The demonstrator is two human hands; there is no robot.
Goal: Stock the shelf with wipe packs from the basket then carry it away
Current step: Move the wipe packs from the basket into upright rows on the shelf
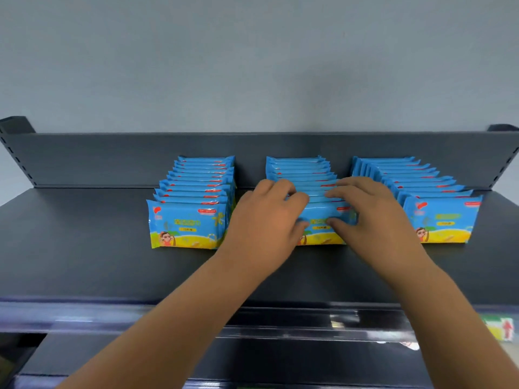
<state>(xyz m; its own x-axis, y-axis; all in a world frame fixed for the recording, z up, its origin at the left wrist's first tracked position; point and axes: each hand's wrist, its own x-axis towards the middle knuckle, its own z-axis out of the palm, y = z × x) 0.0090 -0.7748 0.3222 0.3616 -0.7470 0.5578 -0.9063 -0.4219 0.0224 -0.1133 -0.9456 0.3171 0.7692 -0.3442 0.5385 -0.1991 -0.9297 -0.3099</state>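
The left grip (264, 217) and right grip (373, 209) pinched one wipe pack (323, 213).
It stood upright at the middle row's front on the shelf (84, 248); pressing it squarely back, flush with the neighbouring rows' fronts, would seat it well.

Three rows of upright wipe packs (185, 223) are carried by the dark grey shelf (84, 248). The middle row (297, 169) is set against the back panel (112, 158). A left row (193, 192) and a right row (432, 192) are stood beside it, with gaps between.
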